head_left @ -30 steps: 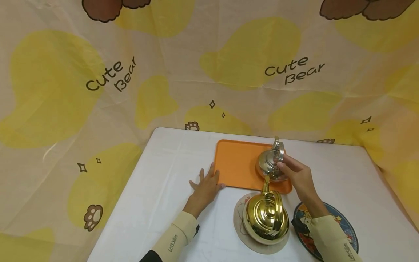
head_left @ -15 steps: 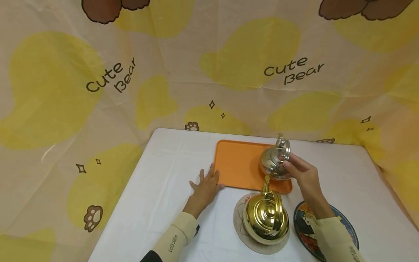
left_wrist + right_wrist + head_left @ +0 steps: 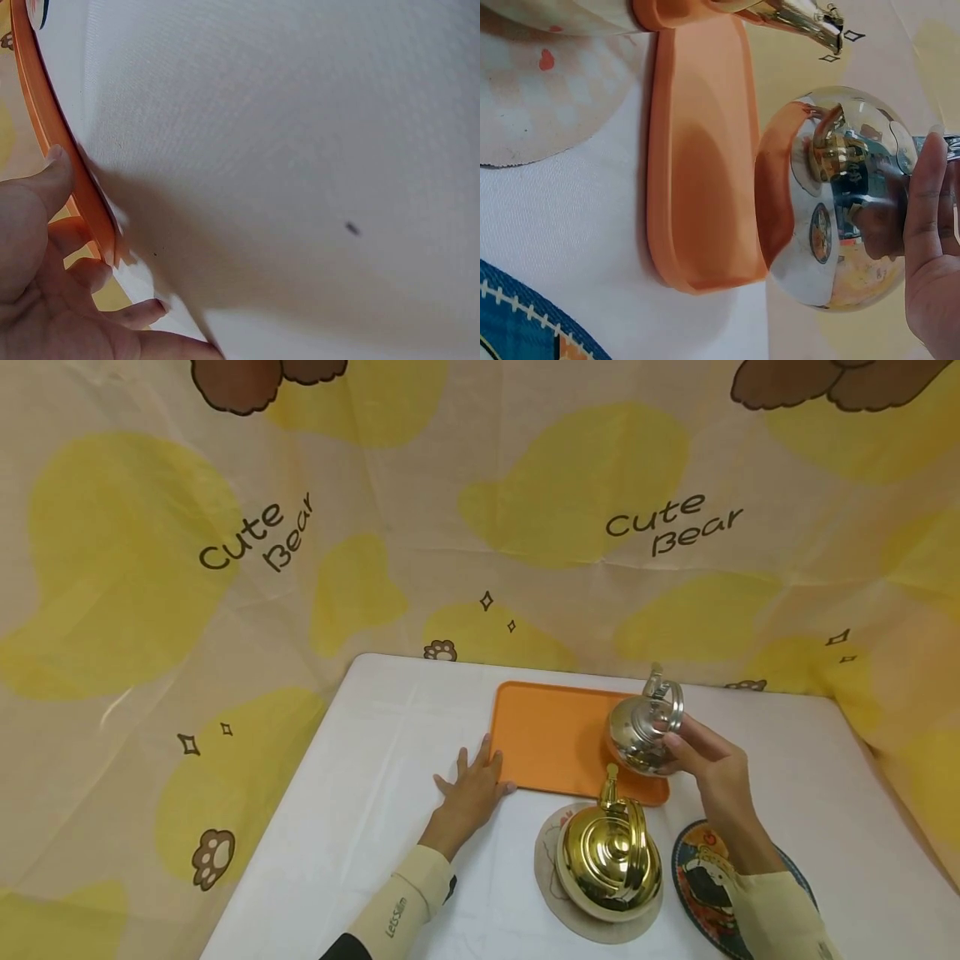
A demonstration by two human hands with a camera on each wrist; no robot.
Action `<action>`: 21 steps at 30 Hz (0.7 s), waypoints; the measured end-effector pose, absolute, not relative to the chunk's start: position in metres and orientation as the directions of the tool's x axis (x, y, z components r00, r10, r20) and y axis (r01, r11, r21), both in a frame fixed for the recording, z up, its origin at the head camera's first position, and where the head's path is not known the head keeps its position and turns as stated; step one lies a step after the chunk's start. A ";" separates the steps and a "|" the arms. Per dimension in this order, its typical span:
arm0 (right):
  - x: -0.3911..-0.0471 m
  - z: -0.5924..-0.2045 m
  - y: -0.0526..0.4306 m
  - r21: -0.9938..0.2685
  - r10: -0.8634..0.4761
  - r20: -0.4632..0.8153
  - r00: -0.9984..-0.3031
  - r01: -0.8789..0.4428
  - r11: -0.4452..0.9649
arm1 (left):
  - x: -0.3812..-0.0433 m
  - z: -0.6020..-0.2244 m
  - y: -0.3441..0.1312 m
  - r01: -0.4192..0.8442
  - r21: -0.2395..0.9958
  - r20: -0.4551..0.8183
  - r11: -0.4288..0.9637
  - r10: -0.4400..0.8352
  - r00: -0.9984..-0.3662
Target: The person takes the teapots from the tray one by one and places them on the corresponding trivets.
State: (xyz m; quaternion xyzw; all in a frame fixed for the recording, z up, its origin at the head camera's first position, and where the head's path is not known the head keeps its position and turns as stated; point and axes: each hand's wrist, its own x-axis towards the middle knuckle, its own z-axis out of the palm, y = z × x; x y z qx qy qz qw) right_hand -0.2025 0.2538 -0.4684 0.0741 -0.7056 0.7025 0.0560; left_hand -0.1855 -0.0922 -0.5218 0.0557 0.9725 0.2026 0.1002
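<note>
My right hand (image 3: 720, 772) grips the handle of a shiny silver teapot (image 3: 630, 735), its thumb and fingers at the handle side. In the right wrist view the teapot's mirror-like round body (image 3: 840, 210) shows raised over the right part of an orange tray (image 3: 709, 172). The teapot's spout points to the back of the table. My left hand (image 3: 471, 789) has its fingers spread at the tray's left front corner. In the left wrist view the thumb (image 3: 56, 176) lies against the tray's orange rim (image 3: 49, 105).
Just in front of the tray, a gold teapot (image 3: 611, 860) stands on a round beige mat (image 3: 551, 864). Partly under the right sleeve (image 3: 780, 910) lies a round blue patterned mat (image 3: 693, 893). Behind the white table (image 3: 420, 693) hangs a yellow-patterned cloth (image 3: 525, 527).
My right hand has lifted the silver teapot and drawn it to the right, from over the tray toward its right edge. The left hand has stayed at the tray's corner.
</note>
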 end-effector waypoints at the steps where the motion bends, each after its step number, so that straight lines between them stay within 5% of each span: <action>1: -0.201 -0.468 0.254 -0.983 -0.022 0.183 -0.983 -0.183 0.002 | -0.185 -0.522 -0.092 0.069 0.404 -0.171 0.912 0.150 -0.974; 21: -0.184 -0.459 0.266 -0.939 -0.029 0.340 -0.940 -0.337 -0.063 | -0.187 -0.519 -0.091 0.067 0.415 -0.181 0.907 0.155 -0.971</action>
